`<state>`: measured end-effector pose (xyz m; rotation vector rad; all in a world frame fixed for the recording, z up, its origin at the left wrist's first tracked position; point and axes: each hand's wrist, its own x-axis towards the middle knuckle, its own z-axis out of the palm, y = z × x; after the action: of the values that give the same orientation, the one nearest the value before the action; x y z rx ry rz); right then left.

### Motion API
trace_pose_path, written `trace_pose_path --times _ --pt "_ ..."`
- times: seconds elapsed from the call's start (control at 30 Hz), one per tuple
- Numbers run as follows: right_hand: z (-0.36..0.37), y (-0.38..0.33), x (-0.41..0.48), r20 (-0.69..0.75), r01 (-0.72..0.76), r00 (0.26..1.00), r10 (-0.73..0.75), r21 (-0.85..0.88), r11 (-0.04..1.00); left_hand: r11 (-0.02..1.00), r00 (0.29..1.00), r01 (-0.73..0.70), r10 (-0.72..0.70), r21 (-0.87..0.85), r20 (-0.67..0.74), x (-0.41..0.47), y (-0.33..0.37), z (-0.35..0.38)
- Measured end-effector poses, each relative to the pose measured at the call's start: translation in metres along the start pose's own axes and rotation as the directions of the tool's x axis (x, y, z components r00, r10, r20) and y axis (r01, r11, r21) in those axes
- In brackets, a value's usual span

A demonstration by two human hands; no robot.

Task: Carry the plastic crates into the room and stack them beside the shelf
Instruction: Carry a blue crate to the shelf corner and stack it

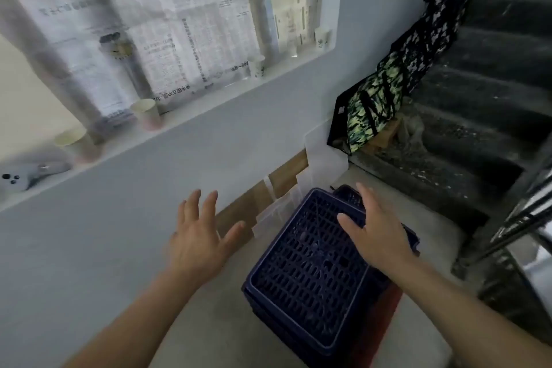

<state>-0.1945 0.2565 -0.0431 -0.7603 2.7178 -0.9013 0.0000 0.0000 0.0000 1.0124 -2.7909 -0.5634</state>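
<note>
The only writing in view is on the newspaper sheets (179,33) pasted over the window (18,92), up and beyond the fingers (209,203) of the left hand (197,242). They carry columns of small Chinese print and a few larger headlines, reversed and blurred, so no word reads with certainty. Far above the fingers (366,197) of the right hand (379,233), the camouflage bag (373,110) bears bold dark strokes that may be letters; I cannot tell. A paper cup (257,66) on the sill (209,104) shows a greenish mark, too small to read.
</note>
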Motion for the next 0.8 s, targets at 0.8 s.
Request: trace_pose_path --times 0.8 --pt "0.12 0.135 0.109 0.056 -0.391 0.912 0.405 -0.176 0.904 1.0 0.888 0.005 -0.015 0.024 0.46 0.166 -0.045 0.226"
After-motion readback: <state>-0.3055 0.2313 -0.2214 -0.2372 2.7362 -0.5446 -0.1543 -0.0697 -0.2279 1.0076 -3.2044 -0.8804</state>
